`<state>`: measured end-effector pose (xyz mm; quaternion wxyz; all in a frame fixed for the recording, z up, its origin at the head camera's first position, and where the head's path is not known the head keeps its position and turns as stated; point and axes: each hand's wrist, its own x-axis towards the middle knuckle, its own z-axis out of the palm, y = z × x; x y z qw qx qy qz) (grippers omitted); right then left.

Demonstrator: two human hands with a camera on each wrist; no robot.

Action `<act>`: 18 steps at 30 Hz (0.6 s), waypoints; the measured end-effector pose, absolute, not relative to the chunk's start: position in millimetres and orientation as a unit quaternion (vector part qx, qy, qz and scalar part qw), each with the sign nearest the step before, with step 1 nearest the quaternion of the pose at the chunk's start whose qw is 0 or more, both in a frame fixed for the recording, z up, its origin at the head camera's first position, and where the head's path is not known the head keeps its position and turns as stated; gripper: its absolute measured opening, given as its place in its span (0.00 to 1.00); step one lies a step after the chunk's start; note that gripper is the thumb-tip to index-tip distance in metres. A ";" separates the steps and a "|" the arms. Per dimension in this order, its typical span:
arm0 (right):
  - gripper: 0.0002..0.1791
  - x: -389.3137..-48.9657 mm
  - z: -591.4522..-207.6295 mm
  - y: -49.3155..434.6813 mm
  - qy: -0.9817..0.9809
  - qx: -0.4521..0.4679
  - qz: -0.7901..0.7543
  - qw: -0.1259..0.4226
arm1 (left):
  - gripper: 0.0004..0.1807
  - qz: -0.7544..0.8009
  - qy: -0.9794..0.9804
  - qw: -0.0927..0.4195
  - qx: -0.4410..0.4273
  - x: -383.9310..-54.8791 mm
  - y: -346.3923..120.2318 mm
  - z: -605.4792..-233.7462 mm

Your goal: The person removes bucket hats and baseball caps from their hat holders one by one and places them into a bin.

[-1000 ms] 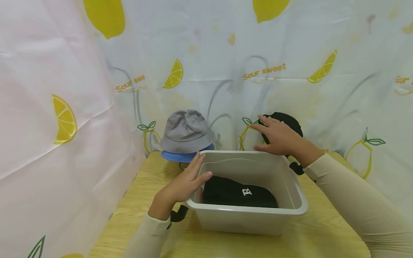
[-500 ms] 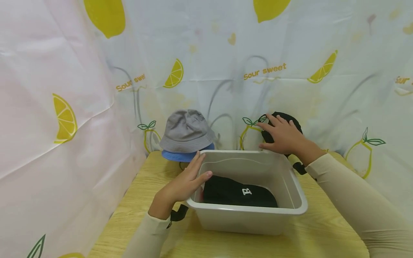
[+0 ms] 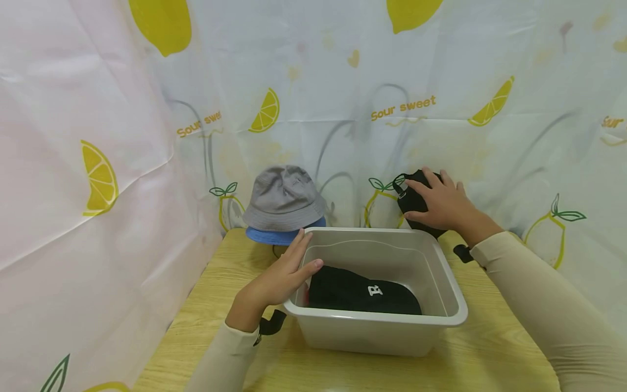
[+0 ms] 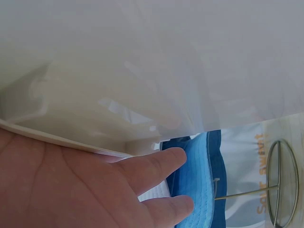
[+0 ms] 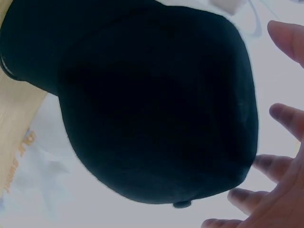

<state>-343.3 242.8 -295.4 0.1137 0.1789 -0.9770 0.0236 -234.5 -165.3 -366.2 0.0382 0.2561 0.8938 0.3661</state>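
My left hand (image 3: 276,280) rests on the left rim of a pale plastic bin (image 3: 374,333), fingers straight. Inside the bin lies a black cap with a white letter (image 3: 350,294). Behind the bin's right back corner is a second black baseball cap (image 3: 413,200), partly covered by my right hand (image 3: 446,206). That hand has its fingers spread over the cap's side. The right wrist view shows this cap's crown (image 5: 156,104) filling the middle, with the spread fingertips (image 5: 268,166) right at its edge.
At the back left, a grey bucket hat (image 3: 284,198) sits over a blue bucket hat (image 3: 274,237). A thin wire stand (image 4: 279,185) shows beside the blue hat in the left wrist view. A lemon-print sheet (image 3: 303,71) hangs behind the wooden table (image 3: 215,305).
My right hand has moved to the right across the black cap behind the bin, uncovering its left side. The cap is now turned a little. My left hand stays on the rim.
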 end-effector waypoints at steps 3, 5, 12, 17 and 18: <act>0.48 -346.4 -297.5 247.5 -0.980 0.167 0.030 0.106 | 0.45 0.365 0.894 0.039 0.256 -234.3 -165.5 -365.8; 0.49 -347.9 -298.9 250.2 -0.981 0.163 0.033 0.104 | 0.45 0.366 0.894 0.039 0.255 -234.0 -165.6 -365.8; 0.52 -350.0 -301.1 257.6 -0.983 0.148 0.044 0.096 | 0.45 0.367 0.893 0.037 0.258 -235.0 -165.9 -367.4; 0.56 -353.4 -303.1 262.8 -0.985 0.139 0.056 0.089 | 0.45 0.368 0.892 0.036 0.259 -235.4 -166.0 -367.8; 0.57 -354.5 -303.9 264.1 -0.985 0.137 0.060 0.087 | 0.45 0.367 0.893 0.036 0.259 -235.4 -165.9 -367.6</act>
